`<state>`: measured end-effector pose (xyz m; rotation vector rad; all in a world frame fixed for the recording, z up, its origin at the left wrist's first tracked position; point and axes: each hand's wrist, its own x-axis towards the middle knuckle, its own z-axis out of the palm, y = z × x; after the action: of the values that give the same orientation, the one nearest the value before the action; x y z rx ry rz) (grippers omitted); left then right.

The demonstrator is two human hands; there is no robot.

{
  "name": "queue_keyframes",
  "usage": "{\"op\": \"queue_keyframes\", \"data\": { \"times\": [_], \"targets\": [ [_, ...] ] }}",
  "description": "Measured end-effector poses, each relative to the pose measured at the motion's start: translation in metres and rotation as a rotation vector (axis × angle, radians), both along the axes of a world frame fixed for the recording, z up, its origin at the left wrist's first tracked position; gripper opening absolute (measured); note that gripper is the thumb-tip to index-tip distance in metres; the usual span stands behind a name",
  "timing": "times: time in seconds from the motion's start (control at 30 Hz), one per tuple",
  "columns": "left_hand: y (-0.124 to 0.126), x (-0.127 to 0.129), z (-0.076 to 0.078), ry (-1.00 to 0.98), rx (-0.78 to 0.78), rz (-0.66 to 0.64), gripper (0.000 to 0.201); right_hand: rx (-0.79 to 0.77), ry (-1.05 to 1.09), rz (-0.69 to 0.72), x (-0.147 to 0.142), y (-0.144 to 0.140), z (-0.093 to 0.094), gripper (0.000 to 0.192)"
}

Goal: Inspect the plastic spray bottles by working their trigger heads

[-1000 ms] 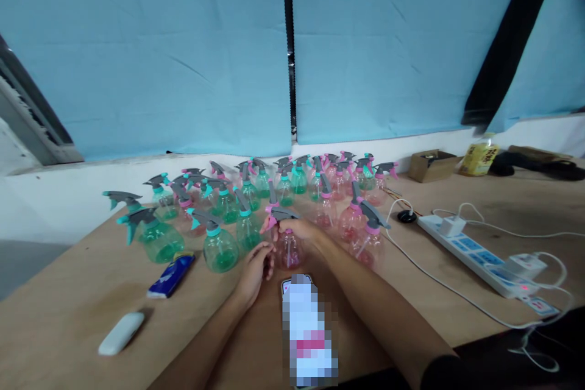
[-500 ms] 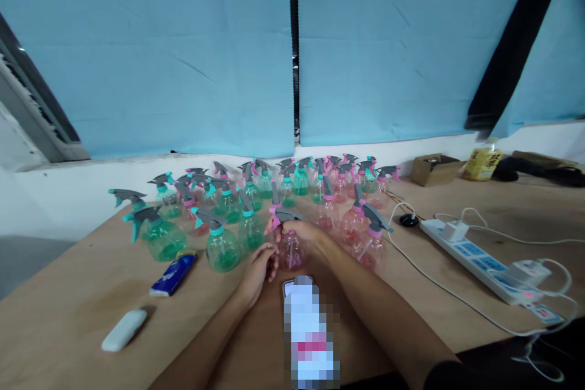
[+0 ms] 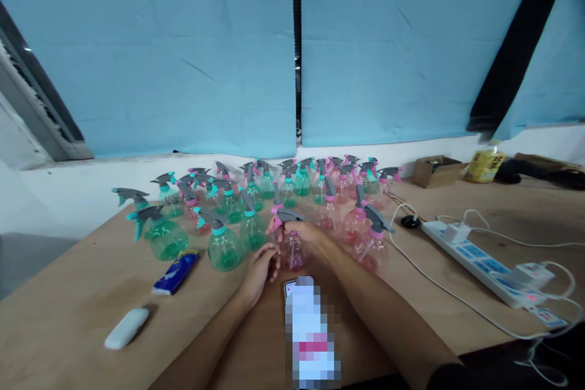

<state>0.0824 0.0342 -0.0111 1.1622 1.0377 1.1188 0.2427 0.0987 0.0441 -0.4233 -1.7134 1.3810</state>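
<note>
In the middle of the table stands a pink spray bottle (image 3: 293, 256) with a grey trigger head, upright. My right hand (image 3: 297, 233) is closed round its neck and trigger, just below the head. Beside the bottle's left side, my left hand (image 3: 266, 263) rests on its edge on the table, its fingers loosely curled with nothing visible in them. A green spray bottle (image 3: 224, 251) stands to the left of that hand, and another green bottle (image 3: 253, 233) is just behind it. A phone (image 3: 289, 288) with a blurred-out screen lies in front of the held bottle.
Several green and pink spray bottles crowd the back of the table (image 3: 86, 274). At left lie a blue packet (image 3: 175, 274) and a white case (image 3: 127, 328). A power strip (image 3: 475, 262) with white cables, a cardboard box (image 3: 436, 172) and a yellow-labelled bottle (image 3: 484, 164) are at right.
The whole view has shifted slightly. Both hands and the pink spray bottle keep the same places relative to each other.
</note>
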Motion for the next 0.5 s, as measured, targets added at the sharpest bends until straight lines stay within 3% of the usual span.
{"op": "queue_keyframes", "data": {
  "times": [0.17, 0.5],
  "targets": [
    [-0.0001, -0.0006, -0.0004, 0.003, -0.006, 0.008, 0.023, -0.030, 0.030, -0.013, -0.0024, -0.0007, -0.0014, 0.016],
    [0.0007, -0.0008, -0.0008, -0.008, 0.012, -0.016, 0.023, 0.004, -0.014, 0.001, 0.0004, -0.0007, 0.0002, 0.026]
  ]
}}
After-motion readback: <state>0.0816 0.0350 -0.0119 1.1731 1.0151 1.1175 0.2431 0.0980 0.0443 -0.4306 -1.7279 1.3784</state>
